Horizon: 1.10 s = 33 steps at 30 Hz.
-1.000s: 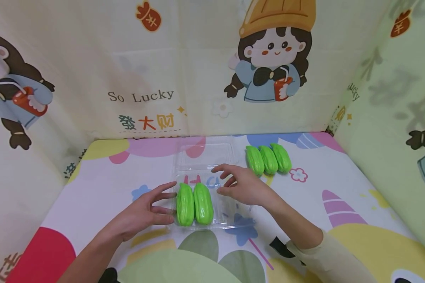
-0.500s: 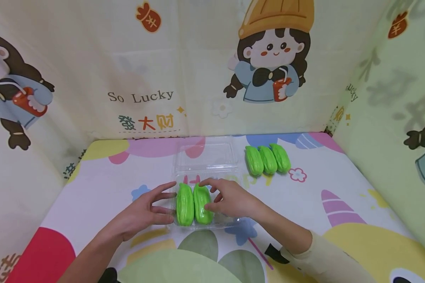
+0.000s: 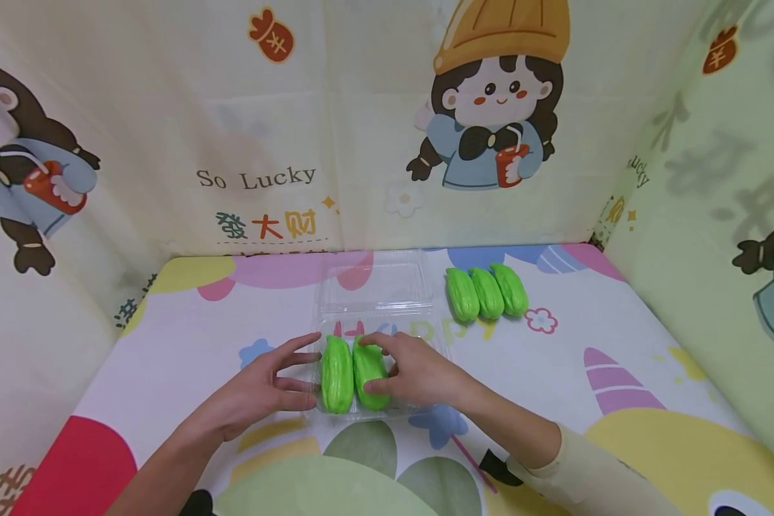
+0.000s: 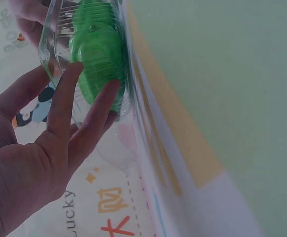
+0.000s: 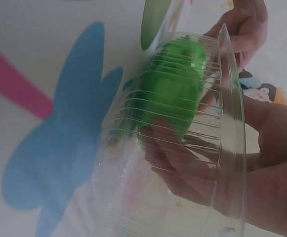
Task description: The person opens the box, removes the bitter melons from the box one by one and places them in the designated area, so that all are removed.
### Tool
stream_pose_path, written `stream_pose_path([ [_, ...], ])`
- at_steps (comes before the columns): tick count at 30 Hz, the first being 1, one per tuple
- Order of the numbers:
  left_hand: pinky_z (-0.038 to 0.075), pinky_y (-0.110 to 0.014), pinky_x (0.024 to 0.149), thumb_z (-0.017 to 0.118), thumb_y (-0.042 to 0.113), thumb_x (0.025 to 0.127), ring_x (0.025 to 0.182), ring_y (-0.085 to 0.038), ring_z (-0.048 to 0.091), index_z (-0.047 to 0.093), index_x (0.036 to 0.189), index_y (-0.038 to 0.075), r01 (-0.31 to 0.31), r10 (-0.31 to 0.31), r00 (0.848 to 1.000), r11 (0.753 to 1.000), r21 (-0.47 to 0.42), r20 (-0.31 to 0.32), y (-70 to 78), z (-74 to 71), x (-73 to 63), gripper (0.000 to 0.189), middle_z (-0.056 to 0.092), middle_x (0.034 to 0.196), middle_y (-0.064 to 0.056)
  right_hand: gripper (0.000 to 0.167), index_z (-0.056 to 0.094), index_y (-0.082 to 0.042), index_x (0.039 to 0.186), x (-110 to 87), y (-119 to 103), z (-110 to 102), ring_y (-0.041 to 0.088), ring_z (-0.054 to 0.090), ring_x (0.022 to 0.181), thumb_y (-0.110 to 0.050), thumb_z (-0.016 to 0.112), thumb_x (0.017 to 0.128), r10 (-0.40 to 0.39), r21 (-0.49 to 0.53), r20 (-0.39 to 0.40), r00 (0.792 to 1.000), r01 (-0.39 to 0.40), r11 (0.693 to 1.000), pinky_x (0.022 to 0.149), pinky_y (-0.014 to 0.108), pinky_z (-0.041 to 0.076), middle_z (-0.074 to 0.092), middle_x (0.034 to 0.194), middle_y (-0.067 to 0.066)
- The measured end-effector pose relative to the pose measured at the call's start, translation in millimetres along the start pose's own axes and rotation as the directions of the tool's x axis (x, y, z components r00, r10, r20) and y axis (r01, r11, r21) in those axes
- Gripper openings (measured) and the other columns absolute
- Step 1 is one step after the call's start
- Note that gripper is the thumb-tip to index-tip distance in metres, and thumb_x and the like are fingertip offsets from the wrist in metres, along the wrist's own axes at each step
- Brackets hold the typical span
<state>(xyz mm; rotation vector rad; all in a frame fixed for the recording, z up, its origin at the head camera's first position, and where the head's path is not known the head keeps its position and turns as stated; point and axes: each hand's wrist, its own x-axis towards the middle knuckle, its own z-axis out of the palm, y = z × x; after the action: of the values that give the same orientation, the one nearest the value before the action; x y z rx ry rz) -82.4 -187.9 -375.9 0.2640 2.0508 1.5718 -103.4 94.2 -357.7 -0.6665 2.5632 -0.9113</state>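
Where a clear, ribbed plastic box (image 5: 234,118) lies at lower centre, lid (image 3: 374,283) folded back, a left green piece (image 3: 337,376) and a right green piece (image 3: 369,367) sit side by side inside; both glossy, grooved, oblong. Right hand (image 3: 421,369): thumb and fingers curled about the latter, partly covering it. Left hand (image 3: 258,390): fingers spread, touching the box's left side. Right of centre: three matching pieces (image 3: 487,294), in a row. Beneath: smooth printed cloth (image 3: 522,380). Behind: creased cartoon-print backdrop (image 3: 361,129).

Right grip (image 3: 416,371) now on right-hand vegetable (image 3: 368,369)
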Motion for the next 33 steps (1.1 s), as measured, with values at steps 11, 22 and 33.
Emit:
stream_pose_path([
  [11, 0.057, -0.041, 0.094, 0.080, 0.012, 0.091, 0.119, -0.030, 0.068, 0.025, 0.166, 0.022, -0.002, 0.002, 1.000, 1.000, 0.009, 0.000, -0.9, -0.3, 0.1, 0.094, 0.036, 0.163, -0.024, 0.069, 0.057, -0.017, 0.144, 1.8, 2.7, 3.2, 0.013, 0.069, 0.080, -0.023, 0.088, 0.083, -0.003, -0.011, -0.003, 1.000, 0.003, 1.000, 0.081, 0.038, 0.055, 0.070, 0.119, 0.013],
  [22, 0.057, -0.042, 0.095, 0.080, 0.012, 0.091, 0.119, -0.031, 0.068, 0.026, 0.166, 0.023, -0.002, 0.002, 1.000, 1.000, 0.014, -0.003, 1.0, 0.1, -0.2, 0.093, 0.036, 0.164, -0.024, 0.070, 0.055, -0.018, 0.146, 3.0, 5.2, 3.2, 0.015, 0.070, 0.085, -0.023, 0.088, 0.084, 0.002, -0.009, -0.009, 1.000, -0.002, 1.000, 0.083, 0.039, 0.055, 0.069, 0.122, 0.012],
  [33, 0.056, -0.042, 0.095, 0.080, 0.011, 0.090, 0.118, -0.030, 0.068, 0.025, 0.166, 0.023, 0.004, -0.004, 1.000, 1.000, 0.013, -0.002, 0.8, -0.2, -0.1, 0.094, 0.036, 0.163, -0.024, 0.072, 0.054, -0.019, 0.147, 0.4, 5.0, 1.2, 0.014, 0.072, 0.085, -0.021, 0.088, 0.084, 0.012, 0.026, -0.004, 1.000, -0.012, 1.000, 0.081, 0.037, 0.056, 0.067, 0.128, 0.014],
])
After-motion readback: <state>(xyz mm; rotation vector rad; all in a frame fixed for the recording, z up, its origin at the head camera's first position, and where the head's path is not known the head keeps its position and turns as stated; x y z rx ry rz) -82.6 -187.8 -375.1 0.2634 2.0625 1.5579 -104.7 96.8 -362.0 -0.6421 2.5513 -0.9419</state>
